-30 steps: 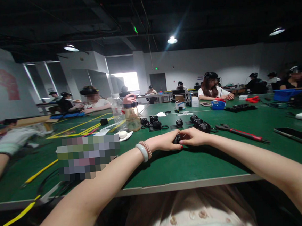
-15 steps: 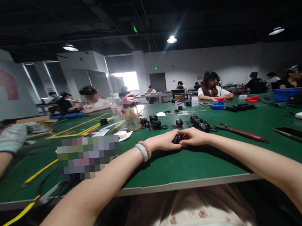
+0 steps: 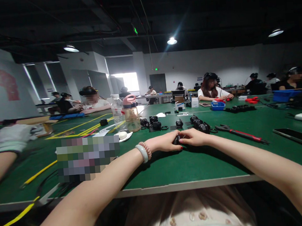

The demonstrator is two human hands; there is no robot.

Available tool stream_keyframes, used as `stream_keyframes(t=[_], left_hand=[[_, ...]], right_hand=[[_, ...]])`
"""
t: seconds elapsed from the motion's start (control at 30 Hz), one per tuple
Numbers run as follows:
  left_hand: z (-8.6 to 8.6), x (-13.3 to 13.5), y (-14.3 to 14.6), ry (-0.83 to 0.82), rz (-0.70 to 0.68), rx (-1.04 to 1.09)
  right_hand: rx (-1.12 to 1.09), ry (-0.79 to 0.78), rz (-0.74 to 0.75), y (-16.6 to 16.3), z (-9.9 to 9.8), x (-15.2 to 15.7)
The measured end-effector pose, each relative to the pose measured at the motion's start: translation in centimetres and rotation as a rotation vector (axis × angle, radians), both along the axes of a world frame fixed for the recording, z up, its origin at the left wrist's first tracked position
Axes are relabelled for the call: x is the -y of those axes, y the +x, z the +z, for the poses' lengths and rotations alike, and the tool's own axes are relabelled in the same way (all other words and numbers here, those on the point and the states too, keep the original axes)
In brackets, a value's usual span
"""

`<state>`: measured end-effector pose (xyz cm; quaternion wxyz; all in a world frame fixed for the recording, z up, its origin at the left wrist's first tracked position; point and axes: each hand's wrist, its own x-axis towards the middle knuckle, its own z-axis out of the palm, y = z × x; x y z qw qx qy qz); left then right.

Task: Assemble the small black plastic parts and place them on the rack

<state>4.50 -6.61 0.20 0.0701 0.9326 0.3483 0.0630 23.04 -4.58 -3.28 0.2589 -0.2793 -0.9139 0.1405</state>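
My left hand [image 3: 164, 142] and my right hand [image 3: 196, 137] meet on the green table [image 3: 186, 166], fingers curled round a small black part [image 3: 177, 139] held between them. Most of the part is hidden by my fingers. A pale bangle and a bead bracelet [image 3: 144, 151] sit on my left wrist. Just beyond my hands lie a row of similar black parts [image 3: 200, 123] and another cluster of black parts [image 3: 153, 123].
A pink-lidded bottle [image 3: 131, 113] and a clear bottle [image 3: 117, 111] stand to the left. Red-handled pliers [image 3: 240, 132] and a dark phone [image 3: 296, 137] lie to the right. A co-worker's gloved hand [image 3: 13, 137] is at far left. Other people sit at the far side.
My hands stay together on the black part, with only small finger shifts. The co-worker's gloved hand at far left has shifted slightly.
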Motion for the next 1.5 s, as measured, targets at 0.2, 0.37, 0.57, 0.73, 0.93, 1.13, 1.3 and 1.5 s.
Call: stream_keyframes(t=[0.2, 0.37, 0.57, 0.73, 0.93, 1.13, 1.3, 1.5], left_hand=[[0.05, 0.01, 0.02, 0.013, 0.002, -0.014], [0.07, -0.04, 0.03, 0.017, 0.004, -0.03], [0.22, 0.18, 0.06, 0.013, -0.009, -0.017], [0.38, 0.32, 0.11, 0.012, -0.02, -0.016], [0.41, 0.49, 0.22, 0.013, 0.0, -0.023], [0.44, 0.54, 0.25, 0.008, 0.004, -0.021], [0.36, 0.41, 0.22, 0.0, 0.009, -0.018], [0.36, 0.46, 0.25, -0.001, 0.024, -0.032]], right_hand=[[-0.001, 0.03, -0.019, 0.0, 0.08, 0.01], [0.004, 0.03, -0.039, -0.01, 0.07, -0.01], [-0.011, -0.02, -0.004, -0.01, 0.25, 0.37], [-0.009, 0.005, 0.029, 0.06, 0.15, 0.41], [-0.004, 0.002, 0.022, 0.05, 0.02, 0.2], [-0.006, -0.02, 0.004, -0.05, 0.19, 0.32], [-0.005, -0.007, -0.024, -0.03, 0.22, 0.25], [-0.01, 0.007, -0.036, -0.06, 0.19, 0.18]])
